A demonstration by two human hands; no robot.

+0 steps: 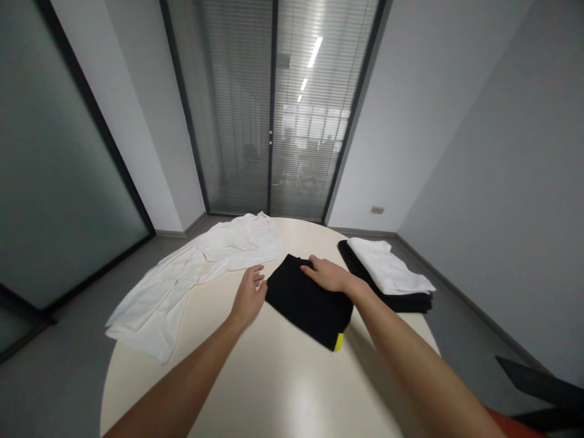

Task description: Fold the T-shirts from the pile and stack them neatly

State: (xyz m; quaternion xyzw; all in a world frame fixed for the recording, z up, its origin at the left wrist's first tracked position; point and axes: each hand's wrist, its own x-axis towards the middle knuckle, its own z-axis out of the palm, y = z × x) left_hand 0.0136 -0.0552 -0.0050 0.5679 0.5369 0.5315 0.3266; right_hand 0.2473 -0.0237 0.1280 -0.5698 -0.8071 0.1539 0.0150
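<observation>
A folded black garment (305,304) lies at the middle of the table, with a small yellow tag (339,342) at its near right corner. My right hand (329,275) grips the garment by its far edge, the thumb on top and the other fingers partly hidden. At the garment's left edge is my left hand (250,297), its fingers loosely bent and apart; whether it touches the cloth I cannot tell. A rumpled white garment (237,240) is spread along the table's left and far side, beyond my left hand.
On the right of the round, cream table (269,389), a folded white garment (387,267) rests on a stack of folded black cloth (410,303). Past the table's far edge stands a glass partition with blinds (274,121). A dark chair part (542,383) shows at lower right.
</observation>
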